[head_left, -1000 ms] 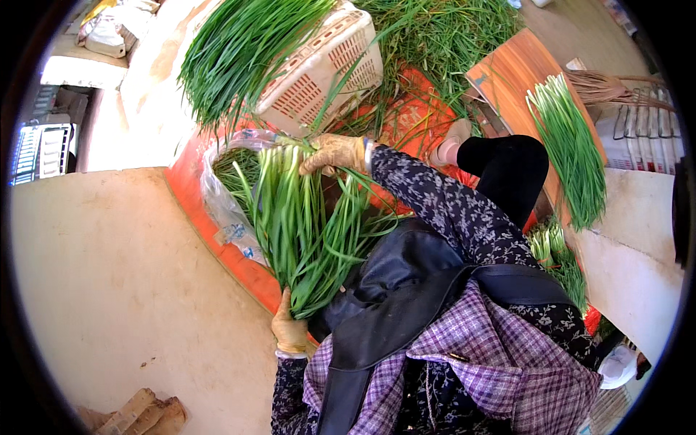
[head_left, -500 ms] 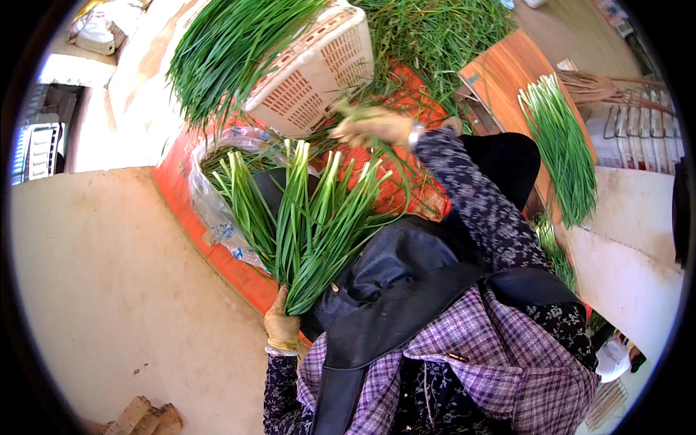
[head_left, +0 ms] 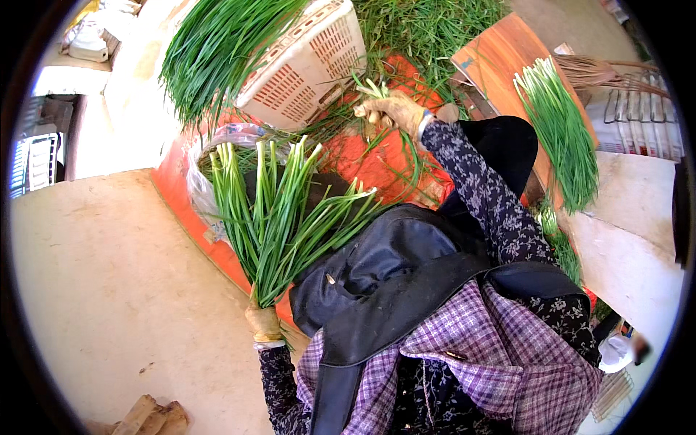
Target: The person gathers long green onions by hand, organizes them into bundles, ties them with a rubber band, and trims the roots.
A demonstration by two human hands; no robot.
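Since a second ago the right hand [head_left: 395, 110] has left the bunch [head_left: 279, 214] and reached out over the orange sheet [head_left: 366, 156] toward the basket [head_left: 308, 61], where it now closes on a few green stalks [head_left: 373, 88]. Lower left in the head view, the left hand [head_left: 263, 322] grips the bunch by its base, leaves fanning up over a plastic bag [head_left: 217, 141] beside the bare floor [head_left: 109, 275].
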